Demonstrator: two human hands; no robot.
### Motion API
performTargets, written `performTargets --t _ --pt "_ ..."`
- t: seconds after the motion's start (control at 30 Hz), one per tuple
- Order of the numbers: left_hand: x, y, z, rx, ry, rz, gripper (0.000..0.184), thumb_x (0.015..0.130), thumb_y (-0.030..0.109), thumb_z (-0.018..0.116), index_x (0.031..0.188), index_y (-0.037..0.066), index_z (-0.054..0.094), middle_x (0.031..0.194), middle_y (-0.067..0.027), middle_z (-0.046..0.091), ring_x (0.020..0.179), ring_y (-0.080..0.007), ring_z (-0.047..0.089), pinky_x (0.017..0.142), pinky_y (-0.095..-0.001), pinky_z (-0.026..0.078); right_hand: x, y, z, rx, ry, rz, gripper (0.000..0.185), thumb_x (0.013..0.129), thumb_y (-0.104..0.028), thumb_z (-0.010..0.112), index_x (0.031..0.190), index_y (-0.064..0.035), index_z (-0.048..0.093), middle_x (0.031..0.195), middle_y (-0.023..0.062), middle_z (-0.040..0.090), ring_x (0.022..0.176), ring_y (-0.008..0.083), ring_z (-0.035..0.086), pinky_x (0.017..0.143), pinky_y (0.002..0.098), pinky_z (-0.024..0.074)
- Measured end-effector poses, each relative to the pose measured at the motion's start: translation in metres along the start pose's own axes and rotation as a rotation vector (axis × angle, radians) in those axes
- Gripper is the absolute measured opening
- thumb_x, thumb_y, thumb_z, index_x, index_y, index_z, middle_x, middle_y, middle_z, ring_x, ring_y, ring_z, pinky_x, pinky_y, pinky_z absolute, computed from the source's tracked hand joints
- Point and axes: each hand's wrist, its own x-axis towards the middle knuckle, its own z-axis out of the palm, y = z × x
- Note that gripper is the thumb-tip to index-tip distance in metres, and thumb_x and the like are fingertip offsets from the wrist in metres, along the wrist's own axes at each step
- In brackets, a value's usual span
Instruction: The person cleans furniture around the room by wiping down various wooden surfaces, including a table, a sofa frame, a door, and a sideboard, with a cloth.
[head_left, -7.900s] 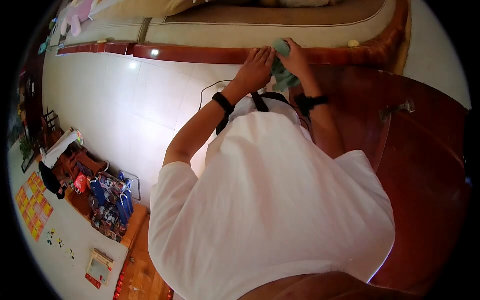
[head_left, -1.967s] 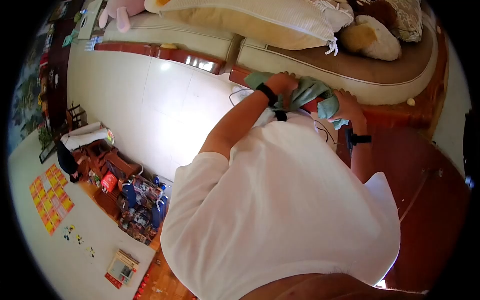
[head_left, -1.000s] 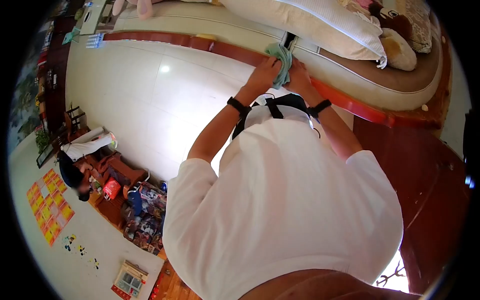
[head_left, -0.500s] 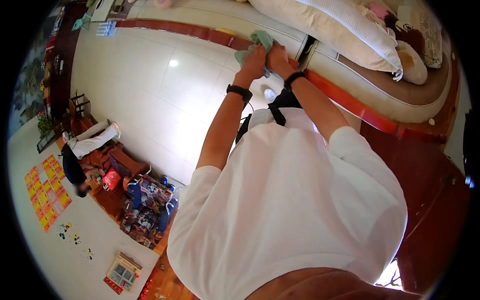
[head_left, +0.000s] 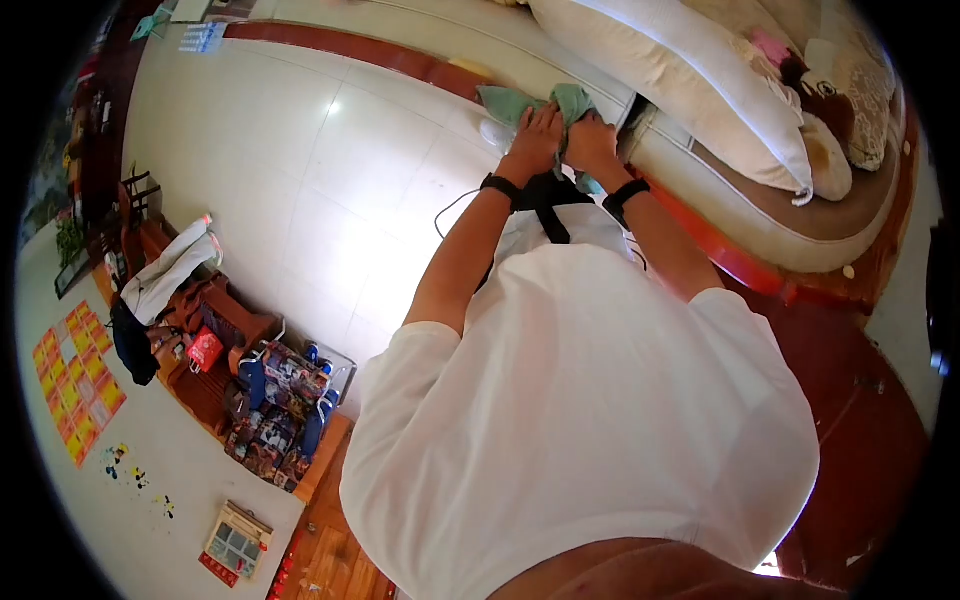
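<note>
A crumpled green cloth (head_left: 572,101) lies over the red wooden front rail (head_left: 700,235) of a sofa, near the gap between two beige seat cushions. My left hand (head_left: 535,140) presses on the cloth, its fingers bent over it. Close beside it on the right, my right hand (head_left: 594,148) grips the cloth's other side, with a bit of cloth hanging below. Both wrists wear black bands.
A long beige pillow (head_left: 680,80) and stuffed toys lie on the sofa (head_left: 780,215). A dark red round-edged surface (head_left: 860,430) is at the right. Across the tiled floor (head_left: 300,180), a person (head_left: 130,335) is beside a wooden bench with bags.
Over the last second the cloth and both hands moved left along the rail, then slightly back right. The cloth is now spread wider to the left of my hands.
</note>
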Motion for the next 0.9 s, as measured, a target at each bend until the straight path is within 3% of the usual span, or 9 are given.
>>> performTargets --t 0.23,0.3,0.37,0.47,0.57,0.63,0.67,0.77,0.9 --pt "0.022 -0.068 -0.027 0.082 -0.083 -0.027 0.058 0.078 0.013 0.060 0.132 0.001 0.045 0.139 -0.0168 0.046 0.132 -0.0336 0.041 0.113 -0.0508 0.024 0.035 -0.019 -0.008 0.141 0.121 -0.138 0.068 0.062 -0.046 0.082 0.112 -0.0033 0.063 0.121 0.0198 0.057 0.115 0.0337 0.056 0.092 0.0487 0.0485" --pt "0.023 -0.081 -0.026 0.176 -0.079 0.103 0.052 0.076 0.011 0.065 0.126 0.010 0.054 0.142 -0.0133 0.045 0.138 -0.0330 0.034 0.114 -0.0503 0.024 0.028 -0.021 -0.007 0.168 0.107 -0.119 0.074 0.062 -0.051 0.082 0.115 -0.0024 0.062 0.124 0.0215 0.055 0.117 0.0341 0.055 0.092 0.0497 0.0484" --pt "0.028 -0.096 -0.053 0.212 -0.116 0.193 0.053 0.073 0.009 0.067 0.125 0.012 0.055 0.144 -0.0130 0.041 0.140 -0.0346 0.031 0.114 -0.0525 0.024 0.035 -0.018 -0.026 0.125 -0.064 -0.177 0.086 0.060 -0.057 0.081 0.119 0.0010 0.058 0.117 0.0229 0.058 0.112 0.0361 0.057 0.094 0.0467 0.0486" --pt "0.036 -0.123 -0.083 0.195 -0.145 0.265 0.061 0.067 0.005 0.074 0.123 0.017 0.055 0.149 -0.0122 0.034 0.144 -0.0372 0.022 0.113 -0.0582 0.024 0.051 0.008 -0.014 0.277 -0.114 -0.290 0.101 0.058 -0.062 0.080 0.130 0.0017 0.050 0.120 0.0244 0.056 0.117 0.0380 0.053 0.099 0.0426 0.0457" --pt "0.036 -0.152 -0.119 0.156 -0.303 0.149 0.044 0.078 0.009 0.065 0.120 0.015 0.056 0.150 -0.0116 0.032 0.144 -0.0353 0.024 0.114 -0.0561 0.023 0.056 0.022 -0.033 0.462 -0.261 -0.316 0.107 0.061 -0.058 0.083 0.139 0.0027 0.040 0.133 0.0256 0.049 0.126 0.0377 0.047 0.106 0.0389 0.0404" --pt "0.033 -0.179 -0.118 0.095 -0.229 0.192 0.065 0.067 0.004 0.074 0.127 0.017 0.053 0.147 -0.0115 0.038 0.142 -0.0360 0.027 0.113 -0.0553 0.025 0.060 0.021 -0.043 0.638 -0.313 -0.274 0.109 0.064 -0.052 0.085 0.144 0.0025 0.034 0.143 0.0272 0.041 0.133 0.0364 0.042 0.110 0.0373 0.0358" --pt "0.033 -0.185 -0.126 0.092 -0.233 0.191 0.065 0.067 0.004 0.074 0.127 0.017 0.053 0.147 -0.0115 0.038 0.142 -0.0360 0.027 0.113 -0.0553 0.025 0.063 0.016 -0.039 0.640 -0.317 -0.271 0.109 0.064 -0.052 0.085 0.144 0.0025 0.034 0.143 0.0272 0.041 0.133 0.0364 0.042 0.110 0.0373 0.0358" --pt "0.035 -0.200 -0.143 0.132 -0.282 0.141 0.067 0.068 0.003 0.073 0.131 0.016 0.052 0.145 -0.0127 0.040 0.140 -0.0351 0.030 0.112 -0.0515 0.027 0.068 -0.013 -0.026 0.576 -0.182 -0.290 0.115 0.070 -0.071 0.070 0.146 0.0048 0.028 0.145 0.0341 0.034 0.135 0.0433 0.036 0.113 0.0421 0.0314" --pt "0.034 -0.219 -0.144 0.163 -0.245 0.183 0.061 0.074 0.003 0.066 0.133 0.016 0.052 0.140 -0.0129 0.045 0.137 -0.0337 0.035 0.112 -0.0493 0.028 0.087 -0.051 -0.031 0.453 -0.168 -0.317 0.109 0.076 -0.069 0.065 0.146 0.0063 0.027 0.143 0.0350 0.035 0.134 0.0449 0.037 0.113 0.0448 0.0306"
